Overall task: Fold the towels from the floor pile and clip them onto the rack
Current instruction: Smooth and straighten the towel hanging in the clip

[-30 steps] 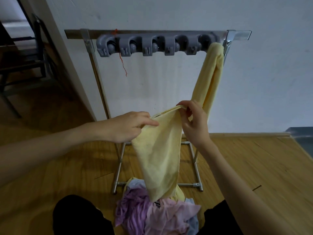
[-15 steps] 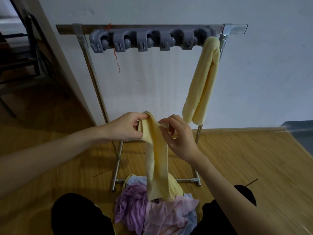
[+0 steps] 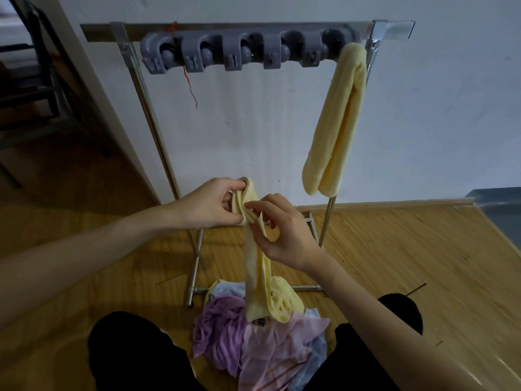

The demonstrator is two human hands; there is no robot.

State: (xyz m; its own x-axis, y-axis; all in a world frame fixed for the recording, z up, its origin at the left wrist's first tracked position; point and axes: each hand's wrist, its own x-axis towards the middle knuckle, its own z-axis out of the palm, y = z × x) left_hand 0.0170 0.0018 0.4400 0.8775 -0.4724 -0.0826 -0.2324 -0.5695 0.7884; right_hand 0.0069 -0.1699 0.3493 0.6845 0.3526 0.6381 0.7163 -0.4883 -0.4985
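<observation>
We can read no text, label, brand, number or sign anywhere here, neither on the rack [image 3: 392, 26], its grey clips [image 3: 234, 52], the towels [image 3: 335, 119] nor the wall [image 3: 253, 131].

Both hands are up at the top of a narrow yellow towel [image 3: 255, 275]: left hand [image 3: 210, 206] gripping the folded end, right hand [image 3: 284, 231] pinching just below. It dangles into the floor pile [image 3: 253, 342]. Another yellow towel [image 3: 335, 122] hangs clipped on the rack [image 3: 158, 117].
</observation>
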